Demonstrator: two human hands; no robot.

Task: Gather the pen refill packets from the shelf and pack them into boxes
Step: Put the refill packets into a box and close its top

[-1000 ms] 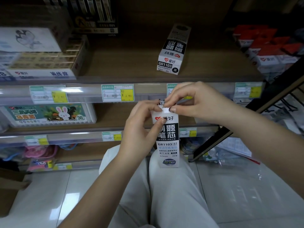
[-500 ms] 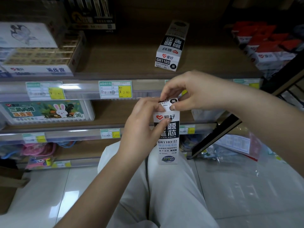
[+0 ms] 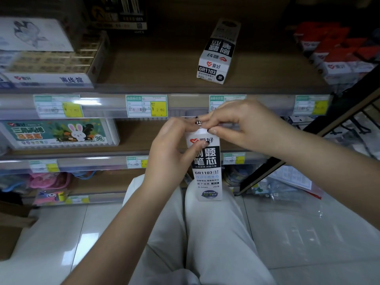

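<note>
Head view, refill box point(image 3: 207, 167) upright, long axis vertical, both hands point(image 3: 205, 132) pinching top flap

Lighting is dim overall, with a cool, muted cast. The upper shelf recess point(image 3: 164, 27) falls into deep shadow. Overhead light produces glare streaks on the clear price rail point(image 3: 92, 103) and soft reflections on the glossy floor tiles point(image 3: 308, 233). Wide-angle distortion bends the shelf lines toward the edges. The corners and red boxes point(image 3: 333, 48) appear soft; the central box print point(image 3: 206, 159) reads sharp.
</note>
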